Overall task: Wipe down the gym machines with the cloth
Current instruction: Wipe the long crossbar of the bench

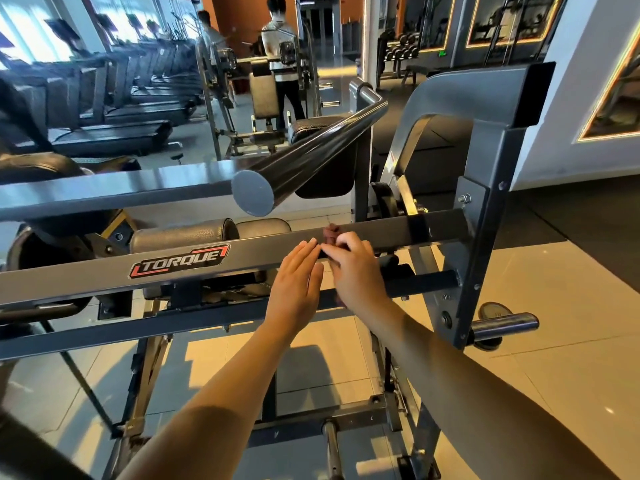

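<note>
A grey steel gym machine fills the view, and its long crossbar (214,268) with a red and black TORQUE label runs left to right in front of me. My right hand (353,268) holds a small dark reddish cloth (330,233) bunched against the bar's top. My left hand (298,282) lies beside it with straight fingers, its fingertips touching the bar and the right hand. Most of the cloth is hidden under my right fingers.
A thick black round bar (304,161) juts toward me above the crossbar. The upright frame post (485,216) and a weight peg (502,325) stand on the right. A mirror behind shows treadmills (114,98) and a standing person (284,60). The floor below is tiled.
</note>
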### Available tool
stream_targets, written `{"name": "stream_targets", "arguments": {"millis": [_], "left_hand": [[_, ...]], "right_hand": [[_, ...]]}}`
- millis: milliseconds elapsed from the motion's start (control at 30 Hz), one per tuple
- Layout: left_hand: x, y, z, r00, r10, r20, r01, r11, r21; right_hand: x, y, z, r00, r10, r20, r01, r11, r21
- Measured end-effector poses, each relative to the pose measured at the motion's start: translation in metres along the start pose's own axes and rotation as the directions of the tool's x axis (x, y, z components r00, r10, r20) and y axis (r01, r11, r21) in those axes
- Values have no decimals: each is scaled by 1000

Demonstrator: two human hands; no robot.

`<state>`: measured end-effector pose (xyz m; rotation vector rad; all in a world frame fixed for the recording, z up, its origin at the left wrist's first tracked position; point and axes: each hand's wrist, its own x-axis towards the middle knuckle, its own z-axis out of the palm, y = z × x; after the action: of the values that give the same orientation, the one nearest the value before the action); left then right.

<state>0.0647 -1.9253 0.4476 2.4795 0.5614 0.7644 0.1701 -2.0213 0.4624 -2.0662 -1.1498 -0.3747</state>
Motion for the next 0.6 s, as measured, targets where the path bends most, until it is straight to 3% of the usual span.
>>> {"name": "stream_targets", "arguments": {"millis": [100,267,400,500,600], "left_hand": [[0,-5,-1,1000,21,-1,-21,1000,22],[-1,-3,1,1000,19,-6,-19,1000,11],[-1,-4,0,1000,17,-12,-18,999,-38],[-9,-12,-2,999,16,-45,-15,1000,26],[-22,-16,2,999,14,-40,-10,994,105]], "right_hand": [[0,11,-9,997,-34,63,35,999,-9],[-3,28,-21,978,155,-142,-159,987,-14],[-5,-7,1,997,82,10,-82,996,41],[-9,-2,-5,994,-19,109,15,999,32],[-16,24,-21,998,37,56,-35,999,-41]]}}
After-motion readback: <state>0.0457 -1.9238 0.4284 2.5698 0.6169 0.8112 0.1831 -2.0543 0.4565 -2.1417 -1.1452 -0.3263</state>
